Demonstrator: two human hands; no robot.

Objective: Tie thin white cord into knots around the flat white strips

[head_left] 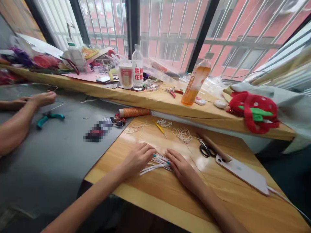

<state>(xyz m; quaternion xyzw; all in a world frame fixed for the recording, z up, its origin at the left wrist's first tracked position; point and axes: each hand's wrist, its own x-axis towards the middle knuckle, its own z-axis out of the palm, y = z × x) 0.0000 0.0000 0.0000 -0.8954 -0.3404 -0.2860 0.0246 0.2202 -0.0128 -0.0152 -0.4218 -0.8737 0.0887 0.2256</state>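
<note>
White cords (159,161), bunched, between left fingers (147,150) and right fingers (175,156)

Both forearms (97,194) are showing bare — slim, smooth, tapering toward narrow wrists (120,172). The left hand (139,158) and right hand (181,166) are showing slender fingers — blue specks (168,162) are appearing beside them, too blurred to identify.

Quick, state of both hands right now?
Left hand: fingers bent at the white strips; grip can't be told.
Right hand: at the same strips; grip can't be told.
</note>
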